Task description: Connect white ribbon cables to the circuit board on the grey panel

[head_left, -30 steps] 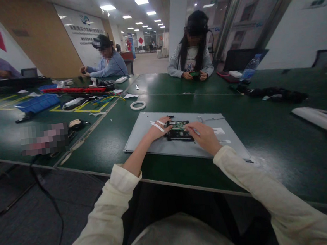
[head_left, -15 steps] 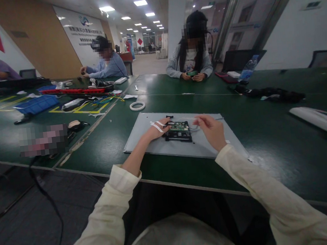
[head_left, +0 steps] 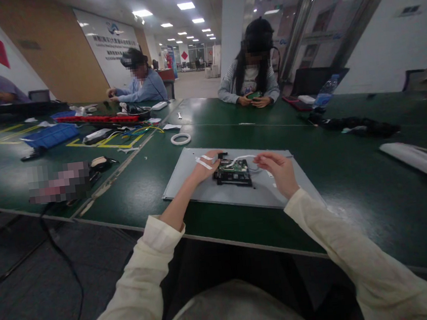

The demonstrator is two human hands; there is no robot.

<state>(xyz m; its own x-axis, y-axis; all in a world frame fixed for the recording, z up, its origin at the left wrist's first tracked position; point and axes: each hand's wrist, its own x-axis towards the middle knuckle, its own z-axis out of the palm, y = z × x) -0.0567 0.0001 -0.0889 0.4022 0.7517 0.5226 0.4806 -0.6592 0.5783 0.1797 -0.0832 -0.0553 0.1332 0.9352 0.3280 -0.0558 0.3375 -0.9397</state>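
A grey metal panel (head_left: 185, 183) lies flat on the green table (head_left: 355, 201) in front of me. On it sits a small circuit board in a black frame (head_left: 233, 171). My left hand (head_left: 204, 167), with strips of white tape stuck to its back, rests against the board's left end, fingers curled on it. My right hand (head_left: 279, 171) hovers right of the board, fingers pinched on a thin white cable (head_left: 242, 159) that arcs over the board.
A roll of white tape (head_left: 180, 139) lies beyond the panel. A white curved part (head_left: 411, 158) rests at the right. Black items (head_left: 355, 126) and a water bottle (head_left: 324, 90) sit far right. Two people sit across the table; blue bins and wires are at left.
My right hand has lifted off the board and moved right, drawing the white cable up and over the board. My left hand has stayed at the board's left end.
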